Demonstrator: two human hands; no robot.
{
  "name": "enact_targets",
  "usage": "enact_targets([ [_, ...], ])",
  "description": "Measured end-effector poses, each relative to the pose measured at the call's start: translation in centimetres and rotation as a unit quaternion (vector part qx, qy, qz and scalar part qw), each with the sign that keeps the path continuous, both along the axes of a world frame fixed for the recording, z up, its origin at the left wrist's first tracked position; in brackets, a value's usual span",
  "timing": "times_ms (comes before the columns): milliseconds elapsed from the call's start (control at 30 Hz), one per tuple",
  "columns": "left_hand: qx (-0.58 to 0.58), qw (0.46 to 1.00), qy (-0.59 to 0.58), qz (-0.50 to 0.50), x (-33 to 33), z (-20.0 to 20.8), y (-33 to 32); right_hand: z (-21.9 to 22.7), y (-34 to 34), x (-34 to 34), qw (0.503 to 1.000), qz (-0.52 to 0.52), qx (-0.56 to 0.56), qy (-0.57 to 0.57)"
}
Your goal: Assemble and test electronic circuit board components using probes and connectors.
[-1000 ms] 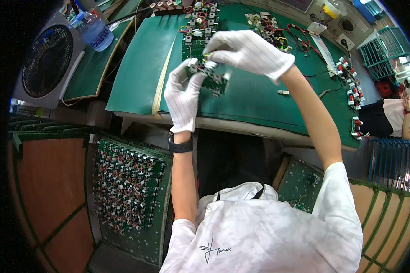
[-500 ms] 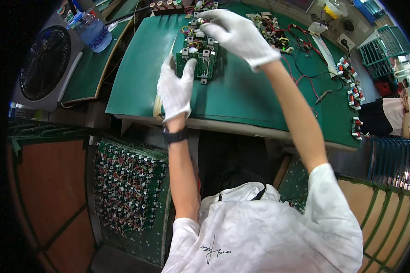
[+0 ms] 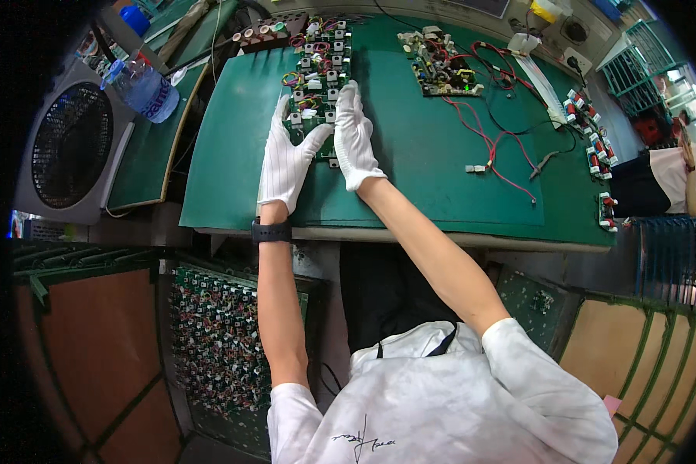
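a: where are the hands?

b: the white-gloved left hand (image 3: 286, 158) and white-gloved right hand (image 3: 354, 138) lie flat, fingers spread, on the near end of a long green circuit board with white blocks and coloured wires (image 3: 317, 69).

a: and the board?

b: flat on the green rubber bench mat (image 3: 410, 162), a smaller green circuit board with red wires (image 3: 439, 71) to its right, a clear plastic water bottle (image 3: 141, 87) at far left.
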State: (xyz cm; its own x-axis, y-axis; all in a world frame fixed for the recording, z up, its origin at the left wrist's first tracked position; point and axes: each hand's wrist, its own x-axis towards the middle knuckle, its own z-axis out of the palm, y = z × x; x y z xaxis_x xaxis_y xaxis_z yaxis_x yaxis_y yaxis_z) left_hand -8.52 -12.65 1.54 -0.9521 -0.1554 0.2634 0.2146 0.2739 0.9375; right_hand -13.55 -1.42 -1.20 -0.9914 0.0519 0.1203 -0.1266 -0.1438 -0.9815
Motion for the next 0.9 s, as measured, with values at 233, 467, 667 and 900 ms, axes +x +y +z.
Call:
enact_targets([
  [233,-0.002,1.000,-0.010,-0.005,0.5,-0.1,-1.0,1.4,2.6,1.2,0.981,0.180,-0.067,-0.028],
  [467,0.262,0.963,-0.053,-0.042,-3.1,-0.9,-3.7,1.2,6.1,3.0,0.971,0.034,0.230,0.064],
  [667,0.325,0.936,-0.118,-0.069,-3.6,1.7,-1.6,1.2,6.1,3.9,0.769,-0.010,0.614,0.176],
  [900,0.258,0.955,-0.128,-0.067,-4.0,0.0,-1.8,-0.8,5.3,2.9,0.810,-0.044,0.530,0.248],
])
